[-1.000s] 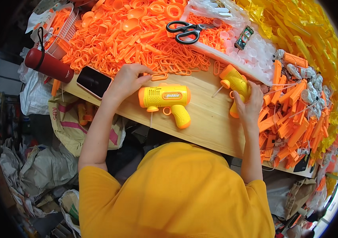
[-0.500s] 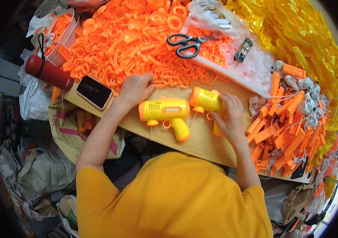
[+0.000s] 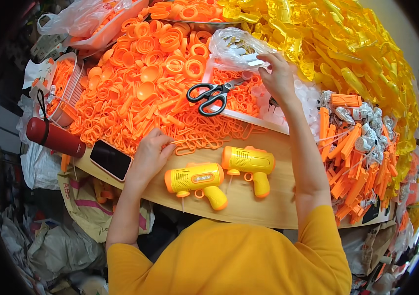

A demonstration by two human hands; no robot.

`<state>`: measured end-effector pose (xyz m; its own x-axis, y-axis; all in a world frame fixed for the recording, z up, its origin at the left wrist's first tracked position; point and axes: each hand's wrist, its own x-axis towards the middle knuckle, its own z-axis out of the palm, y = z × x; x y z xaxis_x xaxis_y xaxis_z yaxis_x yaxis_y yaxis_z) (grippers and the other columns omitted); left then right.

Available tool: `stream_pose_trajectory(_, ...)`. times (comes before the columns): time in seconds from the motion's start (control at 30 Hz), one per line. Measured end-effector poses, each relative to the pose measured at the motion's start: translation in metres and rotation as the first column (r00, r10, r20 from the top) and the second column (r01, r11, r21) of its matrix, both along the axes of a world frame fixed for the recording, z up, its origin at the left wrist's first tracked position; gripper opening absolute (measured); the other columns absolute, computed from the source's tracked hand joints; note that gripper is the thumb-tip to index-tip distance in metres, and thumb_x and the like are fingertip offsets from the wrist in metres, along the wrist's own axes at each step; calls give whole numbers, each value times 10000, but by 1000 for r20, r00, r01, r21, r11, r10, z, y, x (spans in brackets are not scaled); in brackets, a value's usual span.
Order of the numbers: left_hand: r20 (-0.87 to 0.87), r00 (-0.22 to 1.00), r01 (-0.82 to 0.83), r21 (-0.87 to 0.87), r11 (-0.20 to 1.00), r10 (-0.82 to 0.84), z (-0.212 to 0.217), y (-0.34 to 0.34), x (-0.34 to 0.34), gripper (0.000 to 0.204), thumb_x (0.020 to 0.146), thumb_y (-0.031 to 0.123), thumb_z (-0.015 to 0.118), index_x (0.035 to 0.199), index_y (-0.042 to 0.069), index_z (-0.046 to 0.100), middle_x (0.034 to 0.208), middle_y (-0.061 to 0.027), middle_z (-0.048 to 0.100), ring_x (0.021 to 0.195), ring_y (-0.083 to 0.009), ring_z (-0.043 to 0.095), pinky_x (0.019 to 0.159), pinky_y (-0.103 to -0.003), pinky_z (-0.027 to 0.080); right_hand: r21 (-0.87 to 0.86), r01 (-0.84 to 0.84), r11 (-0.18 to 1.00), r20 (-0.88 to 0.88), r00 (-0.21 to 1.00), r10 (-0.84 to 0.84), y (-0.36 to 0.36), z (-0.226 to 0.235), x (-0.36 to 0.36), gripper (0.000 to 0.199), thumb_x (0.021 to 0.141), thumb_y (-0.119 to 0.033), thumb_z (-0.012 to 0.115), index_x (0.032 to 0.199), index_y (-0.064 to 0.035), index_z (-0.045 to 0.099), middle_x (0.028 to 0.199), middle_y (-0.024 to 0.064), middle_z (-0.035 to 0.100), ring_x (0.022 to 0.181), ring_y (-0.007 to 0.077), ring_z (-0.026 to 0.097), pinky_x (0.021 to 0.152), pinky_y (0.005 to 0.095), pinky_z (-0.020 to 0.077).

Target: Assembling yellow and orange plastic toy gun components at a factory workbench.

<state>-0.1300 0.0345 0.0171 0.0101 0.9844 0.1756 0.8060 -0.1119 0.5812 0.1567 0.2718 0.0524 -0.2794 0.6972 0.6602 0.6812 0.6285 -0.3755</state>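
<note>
Left hand (image 3: pixel 151 152): left of centre, fingertips narrow beside thin orange plastic loops (image 3: pixel 195 146); cannot tell whether gripping any.
Left toy (image 3: pixel 192 178): yellow-and-orange plastic pistol, lower centre, on pale wooden tabletop (image 3: pixel 283 196).
Right toy (image 3: pixel 253 161): matching pistol, now set down just beside it, so neither is held.
Right hand (image 3: pixel 280 78): moved to upper centre, near the clear plastic bag (image 3: pixel 228 50); fingers slightly parted, hold unclear.

The wooden table (image 3: pixel 284 201) bears two yellow toy guns (image 3: pixel 195 178), a phone (image 3: pixel 110 160) — and orange plastic parts (image 3: pixel 131 108)

Lane between toy guns (image 3: pixel 251 161) and orange casings (image 3: pixel 354 142) — bare wood (image 3: pixel 282 189) (right forearm (image 3: pixel 308 152) obstructs it).
</note>
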Motion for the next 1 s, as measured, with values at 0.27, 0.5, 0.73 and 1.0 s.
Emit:
stream_pose_trajectory(0.27, 278, 959, -92, 107, 990, 59, -8, 2, -8, 148, 838, 18, 639, 973, -32, 669, 809, -72, 588, 670, -126, 558, 607, -251, 440, 18, 20, 1000, 275, 961, -24, 34, -12, 1, 150, 780, -169, 679, 923, -125, 700, 940, 44, 673, 913, 275, 589, 820, 381, 472)
stream_pose_trajectory(0.5, 359, 930, -139, 135, 981, 83, 0, 5, 4, 184, 850, -5, 632, 1030, -30, 655, 807, -47, 580, 664, -90, 539, 590, -224, 432, 85, -29, 996, 376, 927, -5, 33, -12, -2, 114, 799, -210, 684, 844, -109, 656, 942, 52, 663, 928, 264, 579, 806, 371, 466)
stream_pose_trajectory(0.73, 342, 938, -135, 228, 964, 50, -2, -1, 11, 161, 839, 14, 659, 997, -1, 684, 814, -76, 584, 634, -117, 558, 552, -236, 438, 238, -116, 964, 483, 875, -14, 33, -8, -5, 181, 764, -244, 711, 872, -124, 628, 947, 25, 630, 916, 237, 581, 802, 362, 452)
stream_pose_trajectory(1.0, 368, 925, -170, 188, 967, 91, -1, -8, 6, 164, 866, -15, 625, 1020, -32, 678, 885, -56, 577, 691, -90, 562, 600, -217, 454, 317, -217, 923, 516, 856, 24, 39, -11, -9, 170, 760, -255, 708, 807, -125, 609, 847, 24, 617, 860, 205, 602, 766, 363, 458)
